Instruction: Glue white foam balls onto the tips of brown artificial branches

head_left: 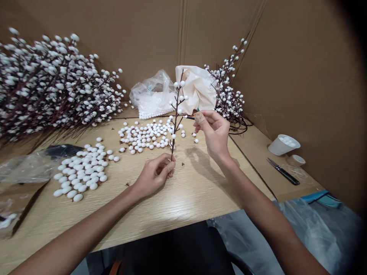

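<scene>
My left hand [156, 173] is closed around the lower stem of an artificial berry branch [175, 126], holding it upright above the table. Several white berries sit on its dark twigs, and some twig ends are bare. My right hand [213, 131], with a tan wrap on the thumb, pinches a thin dark stick [189, 117] whose whitish tip is close to the branch's right side. Whether the tip touches a twig I cannot tell. Behind the branch lies a spread of loose white berries [143, 135]; a second pile of berries [82, 168] is left of my left hand.
Finished-looking berry branches [57, 84] are heaped at the left, with a smaller bunch [229, 91] at back right. A clear bag of white beads [155, 99] stands by a crumpled white bag [197, 88]. At right are a white cup [283, 145] and a knife [283, 172].
</scene>
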`<state>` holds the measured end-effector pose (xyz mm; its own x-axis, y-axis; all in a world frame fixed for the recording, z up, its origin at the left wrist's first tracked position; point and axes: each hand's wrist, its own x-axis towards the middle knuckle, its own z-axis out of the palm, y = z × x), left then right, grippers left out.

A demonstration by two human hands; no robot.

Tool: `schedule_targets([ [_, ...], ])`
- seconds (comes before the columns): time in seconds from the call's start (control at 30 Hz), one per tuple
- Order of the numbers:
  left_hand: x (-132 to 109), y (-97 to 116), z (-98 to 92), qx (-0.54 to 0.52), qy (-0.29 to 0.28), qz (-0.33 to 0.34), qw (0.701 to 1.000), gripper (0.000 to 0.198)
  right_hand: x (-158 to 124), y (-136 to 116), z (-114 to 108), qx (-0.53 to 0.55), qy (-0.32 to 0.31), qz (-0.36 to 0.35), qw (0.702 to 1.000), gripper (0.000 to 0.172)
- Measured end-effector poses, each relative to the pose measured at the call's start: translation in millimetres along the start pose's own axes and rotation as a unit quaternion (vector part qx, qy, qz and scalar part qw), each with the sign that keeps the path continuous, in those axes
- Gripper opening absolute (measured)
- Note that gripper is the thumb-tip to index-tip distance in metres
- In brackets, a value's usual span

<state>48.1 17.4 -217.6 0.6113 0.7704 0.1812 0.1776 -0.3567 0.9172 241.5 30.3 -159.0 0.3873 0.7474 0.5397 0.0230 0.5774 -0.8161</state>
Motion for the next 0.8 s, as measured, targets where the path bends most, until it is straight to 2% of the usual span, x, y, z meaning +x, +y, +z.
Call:
schedule_targets([
  [0.23, -0.8, -1.9, -0.7, 0.000, 0.000, 0.002, 1.000, 0.015, 3.0, 3.1, -4.4, 0.060, -0.014, 0.055, 0.997, 0.014],
  [0.57, -1.4, 0.5, -0.9, 0.010, -0.002, 0.005, 1.000, 0.016, 1.4, 0.0, -1.7, 0.030, -0.015, 0.040, 0.999, 0.014],
  [0.8, -1.2, 0.0, -0.7, 0.007, 0.000, 0.006, 1.000, 0.015, 1.9, -0.2, -3.0, 0.056, -0.028, 0.075, 0.995, 0.012],
])
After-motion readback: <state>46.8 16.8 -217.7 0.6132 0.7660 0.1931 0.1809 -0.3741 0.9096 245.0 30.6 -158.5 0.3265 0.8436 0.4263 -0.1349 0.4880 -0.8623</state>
